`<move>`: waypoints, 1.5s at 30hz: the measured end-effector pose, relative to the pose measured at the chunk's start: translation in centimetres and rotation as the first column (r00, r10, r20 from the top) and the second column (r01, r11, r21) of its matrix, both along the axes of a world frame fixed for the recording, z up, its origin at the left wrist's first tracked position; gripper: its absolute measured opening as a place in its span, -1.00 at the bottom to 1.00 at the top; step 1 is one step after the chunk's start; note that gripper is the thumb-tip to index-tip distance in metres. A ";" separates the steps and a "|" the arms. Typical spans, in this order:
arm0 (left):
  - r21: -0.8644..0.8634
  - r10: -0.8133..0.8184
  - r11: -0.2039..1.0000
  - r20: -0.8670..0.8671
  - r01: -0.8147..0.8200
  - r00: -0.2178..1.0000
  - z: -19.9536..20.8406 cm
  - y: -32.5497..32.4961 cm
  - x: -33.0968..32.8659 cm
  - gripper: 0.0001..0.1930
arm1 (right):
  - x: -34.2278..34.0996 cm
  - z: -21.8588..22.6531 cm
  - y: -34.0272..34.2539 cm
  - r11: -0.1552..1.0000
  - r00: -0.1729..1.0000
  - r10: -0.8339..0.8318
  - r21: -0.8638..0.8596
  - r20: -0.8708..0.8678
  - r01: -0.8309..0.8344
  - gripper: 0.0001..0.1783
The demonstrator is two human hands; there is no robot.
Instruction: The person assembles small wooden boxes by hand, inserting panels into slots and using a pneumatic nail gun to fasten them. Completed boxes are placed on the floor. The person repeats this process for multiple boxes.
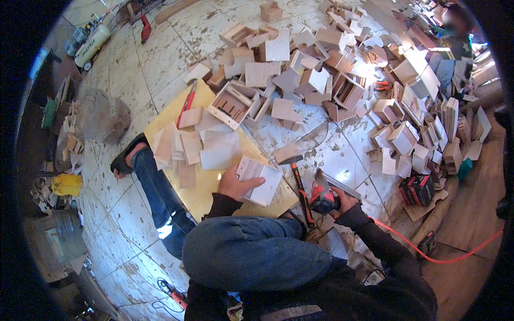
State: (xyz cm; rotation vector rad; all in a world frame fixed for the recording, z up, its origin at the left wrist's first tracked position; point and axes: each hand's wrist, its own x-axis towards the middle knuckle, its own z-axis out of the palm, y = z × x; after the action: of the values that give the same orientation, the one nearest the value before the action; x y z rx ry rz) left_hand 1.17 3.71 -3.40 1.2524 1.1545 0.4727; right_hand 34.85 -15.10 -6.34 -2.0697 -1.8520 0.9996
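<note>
A: Person sits on the tiled floor point(134, 69), one knee up. Left hand point(234, 185) lies flat on a pale wooden panel point(261, 181), fingers point(251, 183) spread across its near edge, pressing rather than gripping.

B: And the panel sits where?

A: At the near right corner of the yellow board point(206, 190), its right end overhanging toward the hammer point(301, 191) on the floor. Thumb side of the hand is on top of the wood; the rest of the panel runs out past the fingertips, uncovered.

B: Right hand?

A: Right hand point(342, 202) is clenched round a red and black nail gun point(323, 197), orange hose point(428, 251) trailing off behind. Gun is near the panel's right end, not touching.

B: Advice?

A: My judgement: keep the holding hand well back from the nose, panel pressed flat, the gun square to the wood before firing.
</note>
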 end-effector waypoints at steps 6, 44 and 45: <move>-0.464 0.355 0.847 0.127 -0.261 0.926 -0.2 -0.2 -2.0 -0.52 | 2.0 -6.8 -3.4 0.994 0.902 0.050 0.070 0.428 -0.089 -0.26; -0.451 0.167 0.892 0.249 -0.038 0.954 -4.1 -2.5 -4.2 -0.40 | 4.2 -6.4 1.3 0.646 0.850 -0.392 0.553 -0.351 0.526 -0.56; -0.474 0.203 0.880 0.354 -0.013 0.913 -4.3 -2.7 -4.8 -0.42 | 6.3 -6.5 0.5 0.510 0.597 -0.678 0.309 -0.429 0.803 -0.61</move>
State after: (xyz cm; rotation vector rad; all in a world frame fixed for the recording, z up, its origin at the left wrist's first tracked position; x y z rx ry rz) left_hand -3.68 1.01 -7.66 0.6355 0.9196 0.4726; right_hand 41.11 -14.57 -12.84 -1.9623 -0.7486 0.4536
